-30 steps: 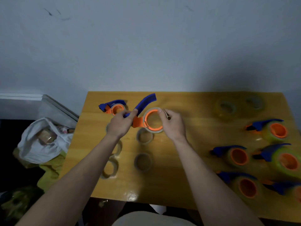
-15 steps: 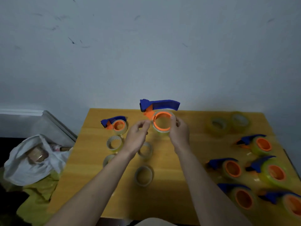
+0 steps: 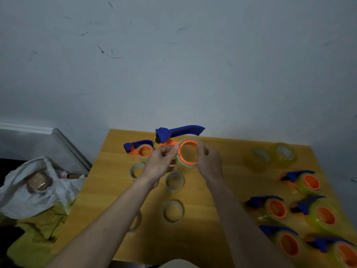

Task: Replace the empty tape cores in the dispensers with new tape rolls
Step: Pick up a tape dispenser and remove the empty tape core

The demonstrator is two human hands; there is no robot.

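Dispenser of blue and orange plastic (image 3: 174, 141) held above the table's far middle, left hand (image 3: 161, 163) pinching its orange hub edge, right hand (image 3: 209, 161) gripping the thin clear tape core (image 3: 190, 154). Likely step: stripping the core; next, pull it free.

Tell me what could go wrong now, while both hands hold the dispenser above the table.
1. Both hands pinch the dispenser only at its ring's rim, so it might slip and fall onto the cores below.
2. The blue blade end sits near the left fingers; it may cut them.
3. The loose-looking core may come off the ring suddenly.
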